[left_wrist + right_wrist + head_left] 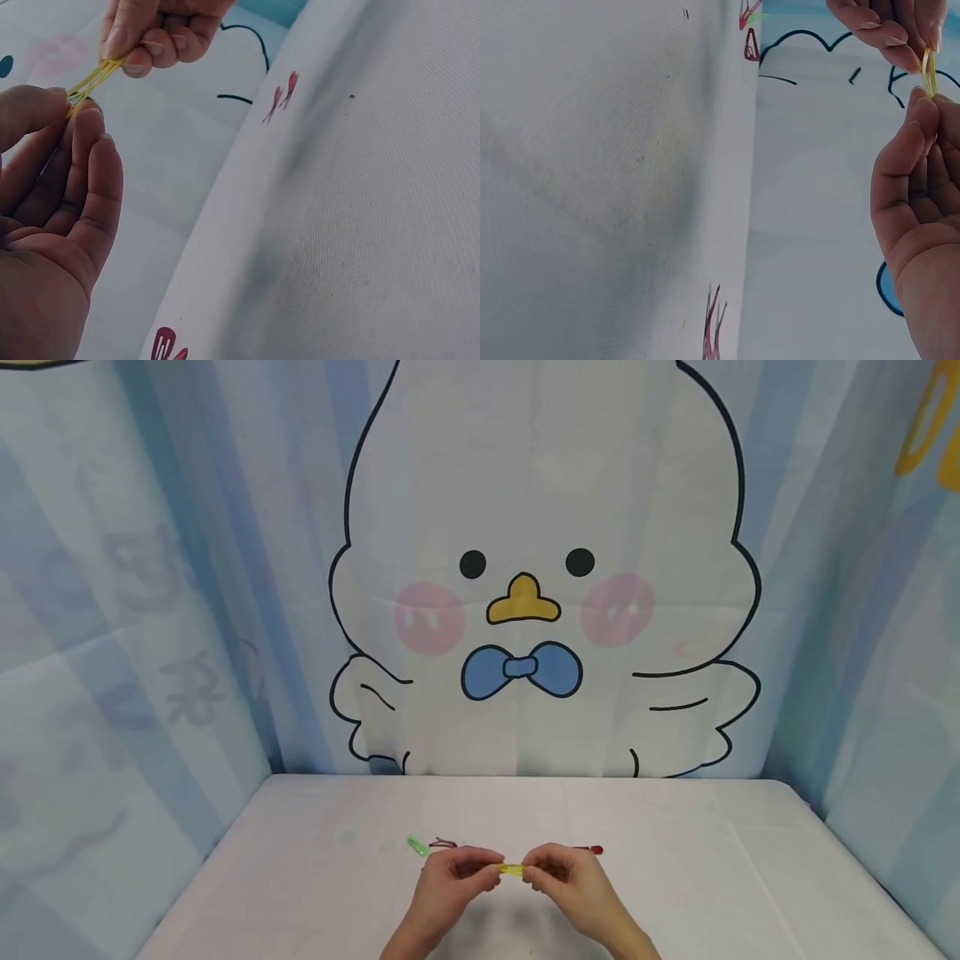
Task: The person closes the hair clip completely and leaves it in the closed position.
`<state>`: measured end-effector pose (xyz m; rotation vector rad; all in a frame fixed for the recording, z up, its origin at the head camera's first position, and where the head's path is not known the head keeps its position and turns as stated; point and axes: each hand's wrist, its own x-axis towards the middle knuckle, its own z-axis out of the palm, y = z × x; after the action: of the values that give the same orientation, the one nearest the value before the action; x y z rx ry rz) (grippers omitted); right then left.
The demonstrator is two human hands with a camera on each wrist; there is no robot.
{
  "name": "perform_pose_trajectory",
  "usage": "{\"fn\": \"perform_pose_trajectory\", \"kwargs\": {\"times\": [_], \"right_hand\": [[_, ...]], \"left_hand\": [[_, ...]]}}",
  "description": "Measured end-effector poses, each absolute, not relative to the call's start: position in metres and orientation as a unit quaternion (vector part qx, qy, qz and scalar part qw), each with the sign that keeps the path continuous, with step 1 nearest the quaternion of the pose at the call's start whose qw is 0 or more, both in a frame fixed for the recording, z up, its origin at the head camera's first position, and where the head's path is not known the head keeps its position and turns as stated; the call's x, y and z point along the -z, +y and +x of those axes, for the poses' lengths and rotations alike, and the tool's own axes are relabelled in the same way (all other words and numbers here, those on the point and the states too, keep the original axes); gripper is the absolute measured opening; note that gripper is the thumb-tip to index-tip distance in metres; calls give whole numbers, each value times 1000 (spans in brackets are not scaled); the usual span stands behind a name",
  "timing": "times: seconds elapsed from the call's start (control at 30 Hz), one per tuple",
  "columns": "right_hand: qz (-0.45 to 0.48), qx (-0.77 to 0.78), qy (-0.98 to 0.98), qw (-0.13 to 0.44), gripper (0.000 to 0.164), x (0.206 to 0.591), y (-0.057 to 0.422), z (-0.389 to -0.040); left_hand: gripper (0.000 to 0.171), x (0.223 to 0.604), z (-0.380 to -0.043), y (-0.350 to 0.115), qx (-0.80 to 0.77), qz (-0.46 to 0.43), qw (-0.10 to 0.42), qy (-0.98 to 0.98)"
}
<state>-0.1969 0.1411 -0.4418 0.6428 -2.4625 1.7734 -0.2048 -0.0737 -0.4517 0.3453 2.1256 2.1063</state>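
A thin yellow snap hair clip spans the small gap between both hands, raised over the white table. My left hand pinches one end with thumb and fingertips, and my right hand pinches the other. Seen from the left wrist, the yellow hair clip shows narrow strands spread slightly apart, its ends covered by fingertips. The right wrist view has the same clip upright between the two sets of fingers.
Behind the left hand lie a green clip and a dark red clip. A red clip lies beyond the right hand, partly hidden. Printed curtains enclose the white table at the back and sides.
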Motion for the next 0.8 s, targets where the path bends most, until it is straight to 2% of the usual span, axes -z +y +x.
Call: {"fn": "perform_pose_trajectory", "kwargs": {"times": [0.17, 0.47, 0.8], "right_hand": [[212, -572, -792, 9, 10, 440, 140, -197], [235, -599, -765, -26, 14, 440, 143, -197], [235, -610, -755, -50, 7, 440, 142, -196]], "left_hand": [[19, 451, -206, -75, -689, 117, 57, 713], [17, 449, -206, -77, -688, 135, 73, 709], [19, 451, -205, -79, -695, 140, 83, 700]]}}
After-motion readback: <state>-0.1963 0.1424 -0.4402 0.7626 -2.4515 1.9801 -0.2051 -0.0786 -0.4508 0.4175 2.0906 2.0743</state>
